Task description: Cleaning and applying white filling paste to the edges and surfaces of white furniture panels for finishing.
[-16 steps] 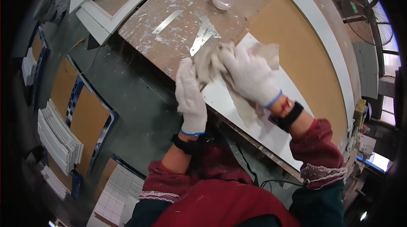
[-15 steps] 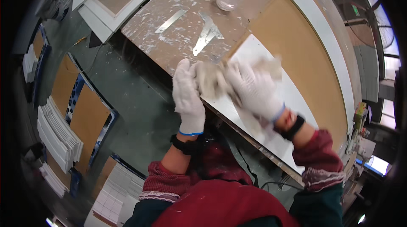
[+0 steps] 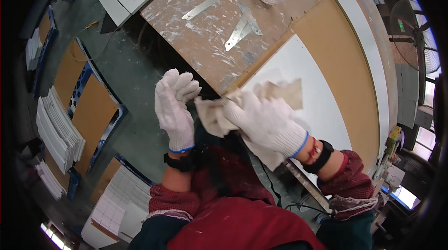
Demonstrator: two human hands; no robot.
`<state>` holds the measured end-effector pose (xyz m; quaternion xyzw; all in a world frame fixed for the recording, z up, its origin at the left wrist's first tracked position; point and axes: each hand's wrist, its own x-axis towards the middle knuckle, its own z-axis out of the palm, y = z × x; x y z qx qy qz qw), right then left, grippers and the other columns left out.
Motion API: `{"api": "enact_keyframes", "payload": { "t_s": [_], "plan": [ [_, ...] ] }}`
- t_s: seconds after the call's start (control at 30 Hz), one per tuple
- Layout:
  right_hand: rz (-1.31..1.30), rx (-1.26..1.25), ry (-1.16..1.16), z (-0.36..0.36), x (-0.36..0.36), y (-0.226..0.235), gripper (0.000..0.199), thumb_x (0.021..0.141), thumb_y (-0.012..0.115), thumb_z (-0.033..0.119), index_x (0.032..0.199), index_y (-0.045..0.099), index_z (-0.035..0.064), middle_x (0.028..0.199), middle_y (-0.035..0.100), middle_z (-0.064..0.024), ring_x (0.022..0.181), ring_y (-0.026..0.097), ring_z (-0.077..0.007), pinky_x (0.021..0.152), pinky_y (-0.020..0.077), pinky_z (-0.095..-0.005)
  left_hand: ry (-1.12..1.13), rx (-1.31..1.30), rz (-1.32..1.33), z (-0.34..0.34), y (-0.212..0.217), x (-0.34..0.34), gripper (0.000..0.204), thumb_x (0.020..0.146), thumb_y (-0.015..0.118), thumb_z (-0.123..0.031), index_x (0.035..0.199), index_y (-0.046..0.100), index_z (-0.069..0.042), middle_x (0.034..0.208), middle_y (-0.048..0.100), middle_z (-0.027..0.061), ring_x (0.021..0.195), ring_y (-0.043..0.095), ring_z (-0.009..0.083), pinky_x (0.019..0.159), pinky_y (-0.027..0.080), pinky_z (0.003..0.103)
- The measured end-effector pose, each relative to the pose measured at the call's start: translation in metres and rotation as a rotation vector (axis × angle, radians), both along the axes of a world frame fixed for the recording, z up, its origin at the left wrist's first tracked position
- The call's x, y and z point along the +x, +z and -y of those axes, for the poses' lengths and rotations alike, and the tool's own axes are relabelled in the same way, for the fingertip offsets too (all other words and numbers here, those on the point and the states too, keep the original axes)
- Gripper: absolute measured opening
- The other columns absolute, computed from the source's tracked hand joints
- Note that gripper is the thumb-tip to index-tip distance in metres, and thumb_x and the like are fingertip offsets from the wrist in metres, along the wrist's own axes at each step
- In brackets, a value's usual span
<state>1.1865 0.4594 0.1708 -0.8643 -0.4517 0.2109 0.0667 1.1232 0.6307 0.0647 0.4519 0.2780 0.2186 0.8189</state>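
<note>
My right hand (image 3: pixel 267 123), in a white knit glove with a blue cuff edge, grips a beige rag (image 3: pixel 212 115). One end of the rag sticks out to the left past the panel's near corner, and other folds show beyond and below the hand. Beneath the rag lies a white panel (image 3: pixel 319 103) with a curved right side. Left of the rag my left hand (image 3: pixel 175 107), gloved the same way, is held up off the bench, palm inward and fingers apart. It holds nothing; a small gap separates its fingertips from the rag.
Two flat metal scraper-like pieces, one straight (image 3: pixel 201 7) and one forked (image 3: pixel 243 28), lie on the paint-spotted bench (image 3: pixel 182 40). A brown board (image 3: pixel 345 49) and a curved white strip (image 3: pixel 368 40) flank the panel. Stacked white pieces (image 3: pixel 58 128) stand at left.
My left hand has moved left, away from the rag and the bench edge. The right hand has drawn the rag left and nearer to me, over the panel's edge. The view has shifted slightly.
</note>
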Motion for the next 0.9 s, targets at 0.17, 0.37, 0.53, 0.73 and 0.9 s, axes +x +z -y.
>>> {"api": "enact_keyframes", "payload": {
  "t_s": [0.17, 0.37, 0.53, 0.73, 0.9],
  "plan": [
    [0.097, 0.06, -0.189, 0.039, -0.045, -0.015, 0.032, 0.079, 0.062, 0.023, 0.109, 0.055, 0.0169, 0.086, 0.056, -0.0086, 0.063, 0.061, -0.0273, 0.049, 0.0468, -0.0387, 0.026, 0.22, 0.003, -0.013, 0.016, 0.007, 0.05, 0.102, 0.033, -0.037, 0.122, 0.05, 0.006, 0.104, 0.064, 0.0217, 0.089, 0.067, 0.028, 0.081, 0.056, 0.04],
    [0.242, 0.138, -1.026, 0.238, -0.207, -0.029, 0.024, 0.086, 0.062, 0.018, 0.105, 0.055, 0.007, 0.089, 0.056, -0.0104, 0.077, 0.06, -0.0225, 0.061, 0.0506, -0.0338, -0.208, 0.692, 0.184, 0.016, 0.055, 0.023, 0.043, 0.103, 0.035, -0.027, 0.121, 0.052, 0.009, 0.105, 0.064, 0.0189, 0.094, 0.065, 0.0274, 0.086, 0.051, 0.038],
    [0.389, 0.209, -0.952, 0.185, -0.155, -0.017, 0.02, 0.076, 0.069, 0.02, 0.088, 0.061, 0.0067, 0.085, 0.056, -0.012, 0.072, 0.059, -0.0292, 0.057, 0.0482, -0.0394, -0.65, 0.875, 0.226, 0.068, 0.072, 0.016, 0.031, 0.1, 0.046, -0.015, 0.117, 0.056, 0.009, 0.107, 0.065, 0.0193, 0.1, 0.063, 0.0295, 0.088, 0.05, 0.037],
    [0.328, 0.295, -0.819, 0.116, -0.108, -0.028, 0.016, 0.08, 0.06, 0.027, 0.085, 0.07, 0.0157, 0.087, 0.064, -0.0051, 0.099, 0.06, -0.0316, 0.081, 0.0498, -0.0421, -0.956, 0.516, -0.221, 0.139, 0.078, 0.0, 0.042, 0.103, 0.041, -0.024, 0.128, 0.049, 0.009, 0.128, 0.054, 0.0225, 0.12, 0.052, 0.0302, 0.102, 0.04, 0.037],
    [0.59, 0.167, -1.263, 0.257, -0.199, -0.017, 0.011, 0.077, 0.062, 0.028, 0.071, 0.071, 0.0278, 0.073, 0.061, -0.0023, 0.068, 0.061, -0.0251, 0.059, 0.0494, -0.0404, -0.793, 1.855, 0.352, 0.147, 0.044, 0.005, 0.048, 0.098, 0.049, -0.019, 0.136, 0.038, 0.01, 0.133, 0.048, 0.0286, 0.126, 0.044, 0.0406, 0.107, 0.035, 0.043]
  ]
}}
